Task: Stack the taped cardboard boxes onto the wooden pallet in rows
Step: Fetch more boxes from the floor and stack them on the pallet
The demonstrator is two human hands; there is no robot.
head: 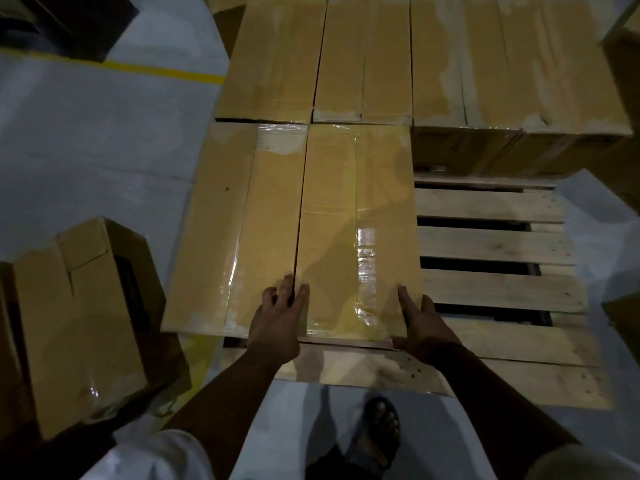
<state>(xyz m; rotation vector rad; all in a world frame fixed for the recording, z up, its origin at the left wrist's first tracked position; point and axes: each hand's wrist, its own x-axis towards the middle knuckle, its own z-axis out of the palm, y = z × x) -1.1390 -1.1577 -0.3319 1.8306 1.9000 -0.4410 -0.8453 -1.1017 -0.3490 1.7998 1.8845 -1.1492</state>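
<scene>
A taped cardboard box (356, 220) lies flat on the wooden pallet (495, 268), in the near row beside another box (239, 216) to its left. My left hand (277, 317) rests on the near left corner of that box, fingers spread over the seam between the two boxes. At the near right corner my right hand (419, 323) presses against the box's edge, fingers extended. A far row of several taped boxes (367, 60) fills the back of the pallet.
Bare pallet slats show to the right of the held box. A loose taped box (83, 323) stands on the grey floor at my left. A yellow floor line (166, 72) runs at the upper left. My sandalled foot (377, 431) is just before the pallet's edge.
</scene>
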